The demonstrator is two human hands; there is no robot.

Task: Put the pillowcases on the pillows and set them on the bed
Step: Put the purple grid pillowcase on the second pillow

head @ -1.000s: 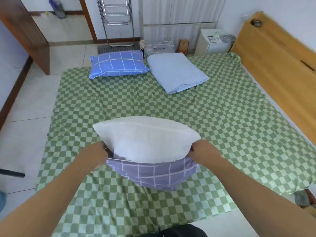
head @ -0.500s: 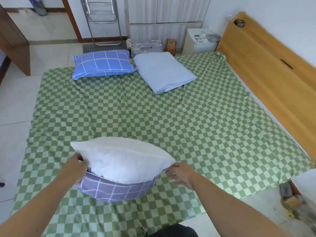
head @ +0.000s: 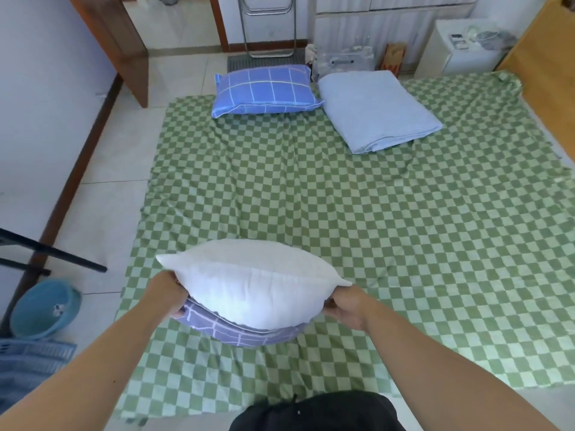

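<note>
Left hand: the left hand (head: 169, 295) grips the left end of the pillowcase (head: 245, 332), fingers curled round its edge beneath the white pillow (head: 252, 283).
Right hand: the right hand (head: 345, 306) clasps the right end where pillow and case meet, fingers tucked under and mostly hidden.
Pillow: plump, white and softly nubbed, with a seam running across its width; only its lower part sits in the case, the rest bulges out above.
Pillowcase: lavender cloth with thin pale grid lines, bunched under the pillow near the near edge of the bed (head: 373, 244).
Bed: covered by a green and pale green checked sheet, creased in the middle.
Far side: a blue checked pillow (head: 264, 88) already in its case lies at the far edge, just left of a folded light blue blanket (head: 376, 108).
Right: a wooden headboard (head: 547, 73) runs along the right edge.
Left floor: pale tiles, with a blue basin (head: 43, 309) near left and a dark bar (head: 53, 251) above it.
Far floor: a white cabinet (head: 460, 54) and a metal folding frame (head: 267, 23).
</note>
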